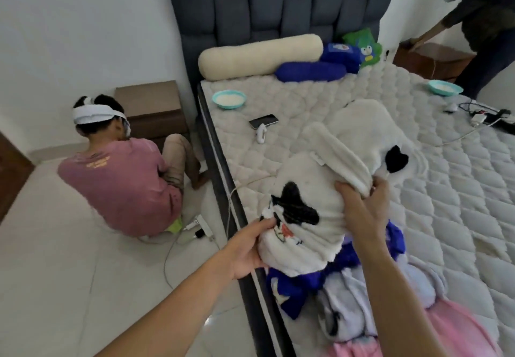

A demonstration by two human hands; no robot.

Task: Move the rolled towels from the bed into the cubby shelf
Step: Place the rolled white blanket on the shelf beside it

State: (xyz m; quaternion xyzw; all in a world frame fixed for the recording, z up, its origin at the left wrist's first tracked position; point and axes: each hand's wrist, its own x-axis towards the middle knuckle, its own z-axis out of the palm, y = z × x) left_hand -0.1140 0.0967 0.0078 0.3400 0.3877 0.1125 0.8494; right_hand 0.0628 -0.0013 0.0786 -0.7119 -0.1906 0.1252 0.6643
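The left hand [252, 248] grips the near end of a white rolled towel [309, 214] from below while the right hand [362, 211] clamps its top, both arms reaching forward over the bed [418, 189] edge. This looks like the pickup step: the towel lies on a pile of other towels [348, 287], and next comes lifting it clear and carrying it to the cubby shelf, which is not in view.

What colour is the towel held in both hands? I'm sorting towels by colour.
White with black patches, seen in the head view: the towel, gripped by the left hand and right hand.
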